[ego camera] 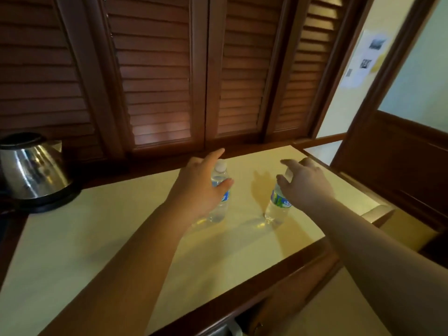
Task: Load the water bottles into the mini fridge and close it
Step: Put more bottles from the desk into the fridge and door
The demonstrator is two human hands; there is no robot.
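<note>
Your left hand (201, 183) half-wraps the left bottle (220, 190), right hand (303, 183) spread over the right bottle (278, 202), neither gripping. Full, probably heavy, thin, slick plastic: grasp mid-label.

You see two water bottles (219, 190) (278, 204), one shiny kettle (34, 173), two hands (201, 185) (305, 185), and one tabletop (97, 238) under them.

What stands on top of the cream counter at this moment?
On the counter stand two water bottles, one at the left hand, one at the right hand, and a steel kettle far left. The hands cover part of each bottle.
</note>
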